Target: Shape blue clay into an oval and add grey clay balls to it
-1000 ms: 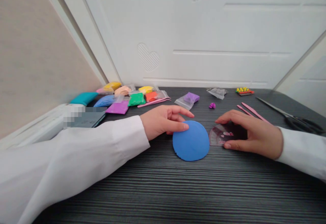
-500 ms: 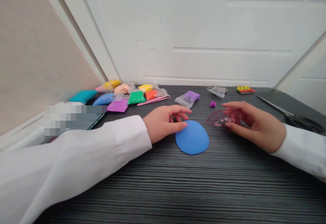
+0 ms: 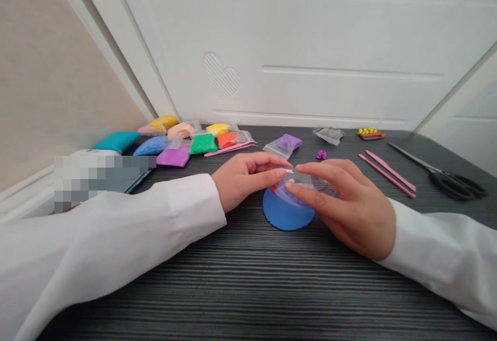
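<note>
Your right hand [image 3: 355, 206] has its fingers grasping the clear plastic piece [image 3: 289, 200] over the blue disc [image 3: 289, 220], apparently for alignment; your left hand [image 3: 243, 180] meets its edge, grip unclear.

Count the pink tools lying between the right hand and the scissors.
2. One pink stick lies on the side toward the right hand; the other pink tool lies close beside it, toward the scissors. Neither looks hidden.

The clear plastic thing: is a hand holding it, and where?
Yes, it seems so. The left hand seems to pinch the clear plastic thing by its left edge; the right hand reaches over it, its grip unclear.
</note>
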### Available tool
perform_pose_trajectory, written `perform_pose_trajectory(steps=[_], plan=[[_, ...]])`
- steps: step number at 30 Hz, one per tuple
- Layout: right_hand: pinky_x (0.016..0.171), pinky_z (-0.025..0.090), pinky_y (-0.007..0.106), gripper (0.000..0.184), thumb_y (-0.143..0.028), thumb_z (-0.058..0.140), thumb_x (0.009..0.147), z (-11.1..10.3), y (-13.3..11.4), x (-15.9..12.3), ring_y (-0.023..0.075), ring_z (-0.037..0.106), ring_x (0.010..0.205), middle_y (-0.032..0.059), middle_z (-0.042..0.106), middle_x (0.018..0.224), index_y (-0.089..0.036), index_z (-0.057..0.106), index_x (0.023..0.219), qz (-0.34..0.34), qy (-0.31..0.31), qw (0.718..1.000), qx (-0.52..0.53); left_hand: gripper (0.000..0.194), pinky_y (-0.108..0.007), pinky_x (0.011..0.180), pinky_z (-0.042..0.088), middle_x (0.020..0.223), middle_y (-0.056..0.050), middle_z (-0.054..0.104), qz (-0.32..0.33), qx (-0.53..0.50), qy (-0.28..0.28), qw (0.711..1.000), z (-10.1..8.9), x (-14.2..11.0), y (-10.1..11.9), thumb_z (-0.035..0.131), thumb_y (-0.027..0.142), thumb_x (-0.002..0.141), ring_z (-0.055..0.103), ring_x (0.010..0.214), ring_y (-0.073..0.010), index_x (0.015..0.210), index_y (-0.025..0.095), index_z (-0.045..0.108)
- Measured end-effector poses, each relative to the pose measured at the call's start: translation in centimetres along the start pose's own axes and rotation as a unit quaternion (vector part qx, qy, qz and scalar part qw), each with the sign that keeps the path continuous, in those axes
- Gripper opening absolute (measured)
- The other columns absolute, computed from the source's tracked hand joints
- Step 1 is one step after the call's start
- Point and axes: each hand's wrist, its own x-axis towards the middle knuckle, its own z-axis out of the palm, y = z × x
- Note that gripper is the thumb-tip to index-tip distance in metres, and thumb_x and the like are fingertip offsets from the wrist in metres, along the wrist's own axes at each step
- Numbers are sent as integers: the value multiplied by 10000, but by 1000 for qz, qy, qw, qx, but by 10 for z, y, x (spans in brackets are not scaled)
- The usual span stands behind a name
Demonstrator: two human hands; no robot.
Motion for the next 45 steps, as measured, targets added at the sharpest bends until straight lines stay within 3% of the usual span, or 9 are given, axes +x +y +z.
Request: perform_pose_trajectory(steps=[4, 10, 14, 20, 27, 32, 45], plan=[[899, 431, 425, 334, -106, 482, 848, -2, 2, 1, 217, 473, 1039, 107, 528, 1153, -179, 548, 1167, -4, -10, 1000, 25, 190, -179, 566, 399, 606, 55, 607, -31, -96, 23, 995, -3, 0, -5, 656, 203, 756, 521, 553, -53, 942, 168, 644], [844, 480, 373, 235, -186, 575, 832, -10, 10, -8, 201, 524, 1017, 126, 524, 1168, -166, 577, 1067, 22, -40, 994, 94, 154, -172, 534, 368, 536, 60, 579, -38, -103, 35, 993, -7, -7, -6, 624, 182, 769, 499, 525, -50, 916, 152, 654], [777, 487, 375, 207, -203, 580, 838, -11, 9, -11, 197, 554, 930, 107, 561, 1148, -199, 592, 1044, 6, -67, 993, 100, 191, -193, 543, 371, 575, 54, 572, -59, -45, 12, 997, -8, -14, -3, 623, 234, 770, 500, 552, -71, 950, 174, 640], [767, 487, 346, 223, -211, 531, 863, -14, 5, -12, 179, 554, 897, 90, 576, 1131, -224, 626, 1065, -9, -78, 991, 106, 277, -214, 561, 368, 649, 48, 495, -50, 73, 33, 995, -8, -24, -2, 642, 331, 749, 465, 597, -92, 992, 198, 632], [752, 508, 334, 224, -185, 545, 850, -17, 4, -12, 184, 556, 928, 73, 576, 1122, -217, 626, 1056, -9, -101, 989, 106, 360, -284, 741, 409, 861, 3, 587, -7, 263, -5, 965, -14, -28, -2, 673, 383, 713, 527, 816, -164, 1040, 240, 626], [757, 536, 302, 261, -186, 570, 832, -19, 8, -10, 179, 574, 941, 72, 578, 1133, -209, 605, 1090, -37, -133, 985, 99, 365, -281, 776, 394, 905, 10, 600, 14, 299, -20, 954, -16, -26, -3, 665, 406, 722, 532, 846, -168, 1049, 249, 618], [765, 524, 296, 224, -199, 555, 845, -18, 6, -8, 172, 578, 910, 54, 603, 1097, -200, 609, 1062, -36, -144, 983, 104, 305, -259, 722, 367, 833, 18, 620, 51, 315, -17, 948, -15, -24, -4, 666, 404, 728, 534, 806, -178, 984, 239, 644]])
